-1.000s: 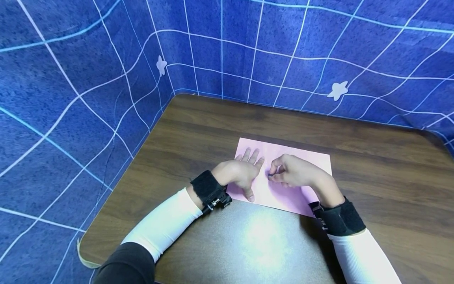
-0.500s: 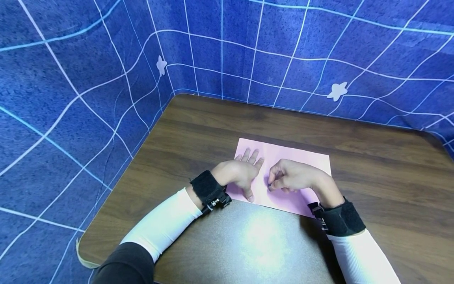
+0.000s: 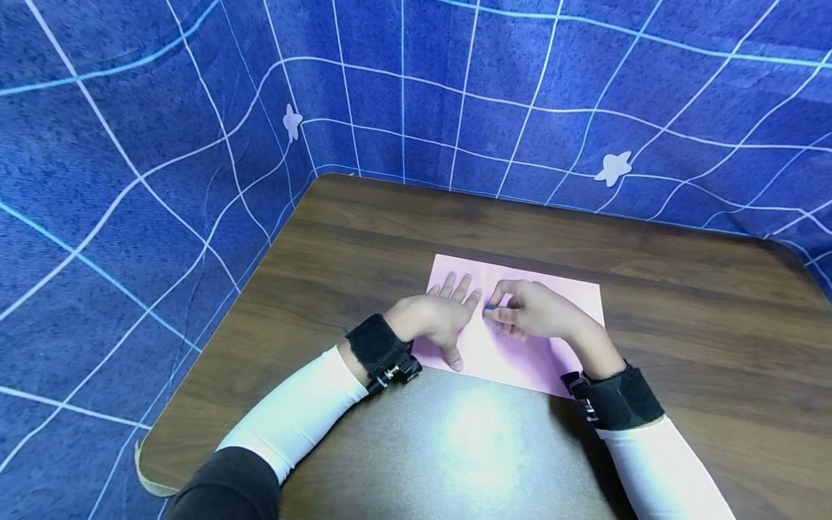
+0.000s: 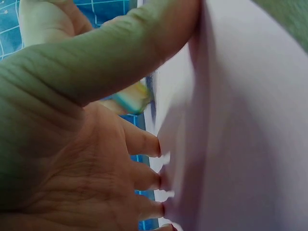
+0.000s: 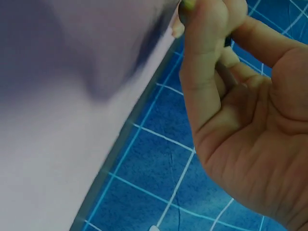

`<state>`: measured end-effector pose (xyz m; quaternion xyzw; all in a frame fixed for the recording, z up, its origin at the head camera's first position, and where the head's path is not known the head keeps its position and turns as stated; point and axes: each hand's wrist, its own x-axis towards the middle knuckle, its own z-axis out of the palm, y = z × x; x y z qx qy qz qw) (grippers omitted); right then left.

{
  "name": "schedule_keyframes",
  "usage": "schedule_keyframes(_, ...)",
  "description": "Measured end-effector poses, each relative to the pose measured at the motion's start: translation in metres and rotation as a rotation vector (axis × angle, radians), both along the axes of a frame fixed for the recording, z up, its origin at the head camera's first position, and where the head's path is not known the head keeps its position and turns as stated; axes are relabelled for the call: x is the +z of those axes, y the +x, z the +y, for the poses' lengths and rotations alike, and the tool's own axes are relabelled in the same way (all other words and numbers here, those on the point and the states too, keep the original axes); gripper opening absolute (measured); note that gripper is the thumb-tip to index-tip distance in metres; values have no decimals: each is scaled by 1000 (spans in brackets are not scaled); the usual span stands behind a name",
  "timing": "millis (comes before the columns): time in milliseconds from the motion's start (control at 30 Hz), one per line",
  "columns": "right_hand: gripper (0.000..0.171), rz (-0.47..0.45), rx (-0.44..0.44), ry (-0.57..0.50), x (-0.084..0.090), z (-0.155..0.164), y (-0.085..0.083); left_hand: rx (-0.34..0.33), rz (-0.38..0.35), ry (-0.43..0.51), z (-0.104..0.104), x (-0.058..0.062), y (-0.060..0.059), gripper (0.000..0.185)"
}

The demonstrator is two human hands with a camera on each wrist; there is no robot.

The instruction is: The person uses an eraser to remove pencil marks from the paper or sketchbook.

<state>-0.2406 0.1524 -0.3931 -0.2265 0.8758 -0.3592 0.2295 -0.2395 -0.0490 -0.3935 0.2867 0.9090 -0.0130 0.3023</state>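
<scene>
A pink paper sheet [image 3: 559,303] lies flat on the brown wooden table [image 3: 682,289]. My left hand [image 3: 455,303] rests on the sheet's left part with fingers straight and spread; in the left wrist view its fingertips [image 4: 154,180] press the paper [image 4: 250,144]. My right hand [image 3: 495,309] hovers at the sheet's middle, close to the left fingertips, and pinches a short stub [image 3: 489,310] between thumb and fingers. The left wrist view shows this stub [image 4: 130,101] with teal and yellow bands. Faint marks [image 3: 503,328] show on the paper below the right hand.
Blue cloth walls with a white grid [image 3: 162,144] enclose the table at the back and left. Two pale star shapes [image 3: 614,167] are stuck on the cloth. A bright glare patch [image 3: 474,433] lies on the near tabletop between my forearms.
My right hand, with the stub, has moved from lower on the sheet up and away from me, ending beside the left fingertips. The left hand has stayed in place.
</scene>
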Motion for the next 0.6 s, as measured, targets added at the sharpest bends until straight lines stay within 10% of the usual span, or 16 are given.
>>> schedule_keyframes(600,9,-93,99,-17,2,-1,2,10,-5,7,0,-2,-1,138)
